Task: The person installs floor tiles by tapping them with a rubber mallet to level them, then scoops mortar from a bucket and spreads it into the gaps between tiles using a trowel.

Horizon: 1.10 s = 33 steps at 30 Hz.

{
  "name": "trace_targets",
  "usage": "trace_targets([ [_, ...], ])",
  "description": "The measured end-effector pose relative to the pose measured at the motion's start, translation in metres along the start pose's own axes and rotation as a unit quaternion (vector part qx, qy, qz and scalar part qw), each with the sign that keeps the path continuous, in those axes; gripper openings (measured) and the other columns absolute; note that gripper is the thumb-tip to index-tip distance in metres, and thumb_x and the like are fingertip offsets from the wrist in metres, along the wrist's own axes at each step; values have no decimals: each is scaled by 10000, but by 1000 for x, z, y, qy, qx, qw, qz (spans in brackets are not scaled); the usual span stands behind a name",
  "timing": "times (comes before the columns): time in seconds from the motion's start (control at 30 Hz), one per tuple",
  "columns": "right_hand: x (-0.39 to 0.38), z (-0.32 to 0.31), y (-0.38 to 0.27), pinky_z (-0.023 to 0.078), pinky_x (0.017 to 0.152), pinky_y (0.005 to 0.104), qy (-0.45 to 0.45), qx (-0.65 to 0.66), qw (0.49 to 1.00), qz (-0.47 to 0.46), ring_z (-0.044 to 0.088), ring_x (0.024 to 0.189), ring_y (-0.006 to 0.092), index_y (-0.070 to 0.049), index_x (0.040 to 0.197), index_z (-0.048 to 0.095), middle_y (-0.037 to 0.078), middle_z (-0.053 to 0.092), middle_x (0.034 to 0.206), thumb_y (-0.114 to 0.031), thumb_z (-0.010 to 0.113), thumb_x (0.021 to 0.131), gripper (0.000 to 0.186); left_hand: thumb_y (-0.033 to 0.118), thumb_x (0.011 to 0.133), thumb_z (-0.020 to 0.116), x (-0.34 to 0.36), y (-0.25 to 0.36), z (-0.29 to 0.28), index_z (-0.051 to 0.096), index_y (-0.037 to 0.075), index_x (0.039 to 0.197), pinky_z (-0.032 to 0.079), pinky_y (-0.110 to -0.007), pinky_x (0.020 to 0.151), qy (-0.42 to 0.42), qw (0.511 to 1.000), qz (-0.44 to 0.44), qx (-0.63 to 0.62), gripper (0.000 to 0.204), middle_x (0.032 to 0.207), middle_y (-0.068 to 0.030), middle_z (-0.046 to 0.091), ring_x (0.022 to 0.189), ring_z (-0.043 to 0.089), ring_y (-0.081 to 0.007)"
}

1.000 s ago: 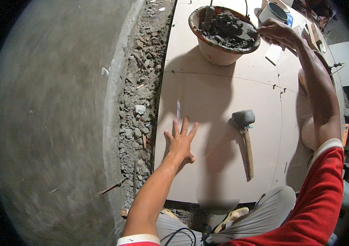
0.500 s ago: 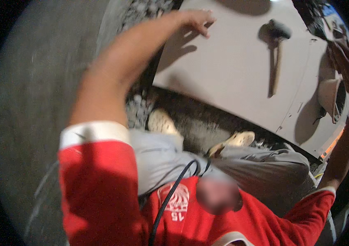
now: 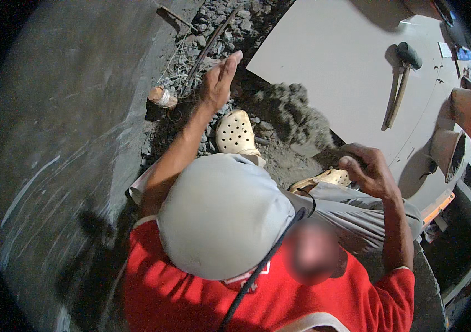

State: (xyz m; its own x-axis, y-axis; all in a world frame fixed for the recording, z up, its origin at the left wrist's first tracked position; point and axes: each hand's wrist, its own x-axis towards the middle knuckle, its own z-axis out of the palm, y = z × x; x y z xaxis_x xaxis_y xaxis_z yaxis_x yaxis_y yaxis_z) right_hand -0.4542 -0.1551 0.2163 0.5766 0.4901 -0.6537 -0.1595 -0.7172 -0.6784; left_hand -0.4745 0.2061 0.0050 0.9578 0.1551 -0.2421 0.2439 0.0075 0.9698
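My left hand hangs over the gravel strip, fingers stretched out and holding nothing. To its left lies a block wound with white string. My right hand is by the near corner of a pale flat board, above one clog. Its fingers bend loosely with the thumb apart, and I see nothing in them. A mallet with a dark head and wooden handle lies on the board, touched by neither hand. Between my hands, grey mortar is heaped against the board's edge.
My cream clogs stand on rubble. A grey wall or slab takes up the left side. Along the right are a tilted bucket-like container, another beside it, and an orange bar. Loose gravel lies at the top.
My left hand has come off the board, down and left over the gravel. The right has drawn in from the far right. My left knee is raised, and the mortar heap now shows.
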Motion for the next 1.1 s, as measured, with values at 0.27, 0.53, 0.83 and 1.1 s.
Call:
trace_targets([
  [0.27,77,37,5,446,501,278,-168,152,965,134,560,565,111,-30,889,663,11,607,694,-513,573,1031,511,501,1099,343,-28,-37,9,505,-87,1455,363,-443,1203,130,977,-19,-165,707,1486,-260,536,1415,500,-341],
  [0.53,72,40,22,442,466,278,-183,192,945,189,556,529,111,-46,875,621,23,578,618,-498,518,1059,499,421,1111,365,-43,-42,14,611,-7,1396,461,-386,1084,165,986,12,-36,570,1379,-193,655,1301,611,-303],
  [0.83,19,57,37,506,666,466,35,-180,978,98,643,706,399,11,1043,551,202,623,742,-253,694,963,310,416,1095,458,-60,-36,29,629,-14,1376,496,-356,1008,196,980,35,31,542,1369,-196,663,1234,646,-278],
  [1.1,42,52,26,519,725,519,85,-350,933,-22,662,859,466,1,1096,604,244,662,956,-309,632,999,327,401,1096,467,-70,-29,29,617,-17,1386,503,-373,1008,196,979,45,31,531,1344,-203,673,1231,647,-283],
])
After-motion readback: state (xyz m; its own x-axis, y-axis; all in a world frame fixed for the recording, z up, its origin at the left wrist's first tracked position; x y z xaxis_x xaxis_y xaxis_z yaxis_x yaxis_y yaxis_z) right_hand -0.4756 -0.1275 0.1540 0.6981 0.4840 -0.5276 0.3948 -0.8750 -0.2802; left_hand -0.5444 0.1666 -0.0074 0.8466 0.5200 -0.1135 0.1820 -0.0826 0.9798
